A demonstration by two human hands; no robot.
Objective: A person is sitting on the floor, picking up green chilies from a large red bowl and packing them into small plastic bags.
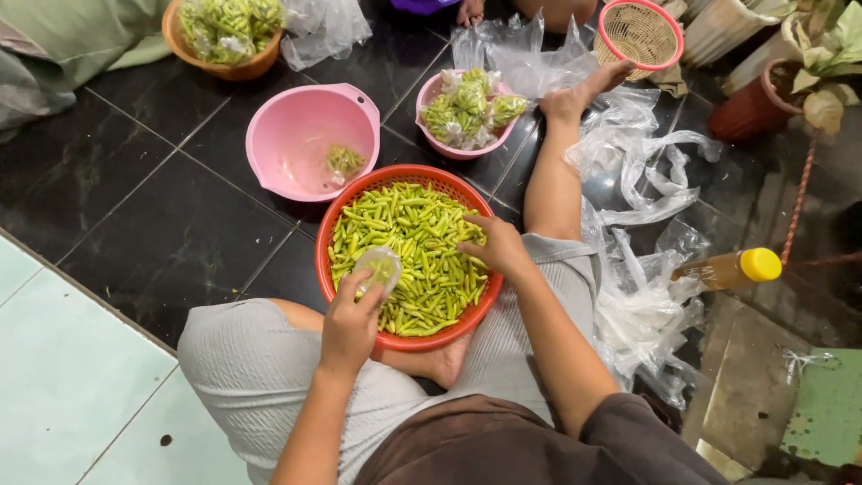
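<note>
A round red basket (334,216) heaped with small green chillies (409,242) rests between my legs on the floor. My left hand (348,325) is at the basket's near rim and holds a small clear plastic bag (378,268) with a few chillies inside. My right hand (495,247) reaches into the basket's right side, fingers closed on some chillies in the pile.
A large pink bowl (287,135) holds one filled bag. A smaller pink bowl (429,90) and an orange bowl (235,67) hold several filled bags. Loose clear plastic bags (642,171) lie to the right, with a yellow-capped bottle (729,268), a pink woven basket (639,34) and a potted plant (763,103).
</note>
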